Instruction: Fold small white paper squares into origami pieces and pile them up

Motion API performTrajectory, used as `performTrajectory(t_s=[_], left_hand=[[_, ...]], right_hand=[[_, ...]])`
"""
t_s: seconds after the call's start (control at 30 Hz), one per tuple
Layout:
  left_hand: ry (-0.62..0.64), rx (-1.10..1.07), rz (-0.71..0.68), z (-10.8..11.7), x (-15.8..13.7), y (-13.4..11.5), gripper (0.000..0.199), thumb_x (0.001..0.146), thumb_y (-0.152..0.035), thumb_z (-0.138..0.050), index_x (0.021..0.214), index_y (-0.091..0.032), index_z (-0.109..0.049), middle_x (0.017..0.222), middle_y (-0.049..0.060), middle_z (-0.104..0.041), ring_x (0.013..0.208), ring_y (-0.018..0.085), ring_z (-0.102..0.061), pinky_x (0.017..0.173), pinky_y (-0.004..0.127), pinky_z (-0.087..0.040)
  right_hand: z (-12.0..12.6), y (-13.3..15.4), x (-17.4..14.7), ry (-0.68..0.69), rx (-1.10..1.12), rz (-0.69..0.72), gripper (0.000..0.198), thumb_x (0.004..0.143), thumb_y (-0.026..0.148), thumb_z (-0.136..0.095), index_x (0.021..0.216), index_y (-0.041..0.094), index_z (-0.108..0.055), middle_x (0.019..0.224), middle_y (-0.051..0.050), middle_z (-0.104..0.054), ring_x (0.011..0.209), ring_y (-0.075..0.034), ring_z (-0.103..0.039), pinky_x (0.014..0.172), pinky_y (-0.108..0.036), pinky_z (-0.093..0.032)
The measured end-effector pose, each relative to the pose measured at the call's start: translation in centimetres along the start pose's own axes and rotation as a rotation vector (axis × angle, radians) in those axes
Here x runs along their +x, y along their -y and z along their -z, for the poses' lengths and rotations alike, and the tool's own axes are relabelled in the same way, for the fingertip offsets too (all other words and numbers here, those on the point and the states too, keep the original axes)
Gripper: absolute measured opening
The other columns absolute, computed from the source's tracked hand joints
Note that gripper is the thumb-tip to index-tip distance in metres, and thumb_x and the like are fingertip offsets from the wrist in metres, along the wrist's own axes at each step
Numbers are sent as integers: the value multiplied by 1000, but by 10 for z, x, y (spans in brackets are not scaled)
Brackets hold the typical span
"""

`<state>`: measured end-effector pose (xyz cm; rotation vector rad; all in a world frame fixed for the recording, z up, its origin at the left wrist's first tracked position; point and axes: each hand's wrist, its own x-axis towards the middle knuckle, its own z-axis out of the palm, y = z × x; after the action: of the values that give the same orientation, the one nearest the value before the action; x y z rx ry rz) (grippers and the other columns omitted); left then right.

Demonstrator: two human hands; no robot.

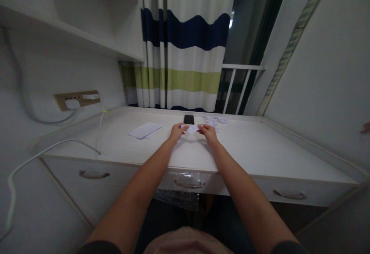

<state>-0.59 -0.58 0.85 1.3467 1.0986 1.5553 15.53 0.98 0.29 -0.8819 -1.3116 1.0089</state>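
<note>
A small folded piece of white paper, with a point facing down toward me, is held up just above the white desk. My left hand pinches its left end between thumb and fingers. At its right end, my right hand grips it the same way. Behind the paper lies a black phone. Several small folded white papers are gathered beyond my right hand. To the left rests a stack of white paper sheets, slightly fanned.
The white desk has drawers with metal handles along its front. A white cable crosses its left end, near a wall socket with plugs in it. A striped curtain hangs behind. Overhead at left is a shelf.
</note>
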Motion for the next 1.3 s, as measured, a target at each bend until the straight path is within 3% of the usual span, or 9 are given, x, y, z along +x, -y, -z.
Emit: performTrajectory(t_s=[0.2, 0.7, 0.83, 0.97, 1.1, 1.3], left_hand=[[-7, 3, 7, 1, 0, 0, 23, 56, -33, -69, 68, -14, -63, 68, 4, -64, 64, 12, -56, 53, 20, -41], [-3, -9, 21, 1, 1, 0, 22, 57, -32, -68, 69, -15, -62, 68, 3, -62, 63, 12, -55, 51, 20, -40], [38, -17, 39, 1, -2, -1, 25, 55, -34, -70, 69, -15, -62, 68, 3, -62, 64, 12, -56, 53, 21, -41], [161, -4, 96, -1, -5, 1, 26, 53, -35, -71, 64, -14, -61, 67, 3, -61, 62, 12, -55, 54, 22, -41], [239, 21, 141, -5, -6, 5, 26, 51, -34, -73, 62, -13, -61, 56, 0, -57, 52, 10, -50, 49, 21, -38], [220, 38, 73, -6, -4, 6, 27, 49, -34, -75, 59, -12, -61, 50, -1, -55, 48, 9, -46, 45, 21, -34]], right_hand=[[-1, -1, 1, -14, 9, 3, 42, 55, 57, -68, 68, 17, -66, 62, -4, -66, 64, -17, -63, 61, -28, -47], [0, -4, 4, -42, 47, -44, 37, 56, 51, -69, 68, 17, -64, 63, -3, -65, 63, -17, -63, 59, -27, -46], [1, -6, 6, -57, 11, -9, 36, 58, 52, -66, 68, 17, -63, 62, -3, -64, 62, -16, -62, 58, -27, -44], [3, -7, 6, -72, -42, 18, 35, 59, 53, -62, 66, 19, -61, 62, -2, -62, 59, -15, -58, 55, -26, -43], [2, -7, 4, -2, -109, 31, 36, 59, 55, -60, 64, 19, -59, 61, -1, -60, 58, -14, -56, 52, -26, -41], [-1, -3, -1, 119, -149, 22, 36, 53, 53, -66, 62, 19, -59, 58, 0, -58, 58, -13, -54, 52, -25, -41]])
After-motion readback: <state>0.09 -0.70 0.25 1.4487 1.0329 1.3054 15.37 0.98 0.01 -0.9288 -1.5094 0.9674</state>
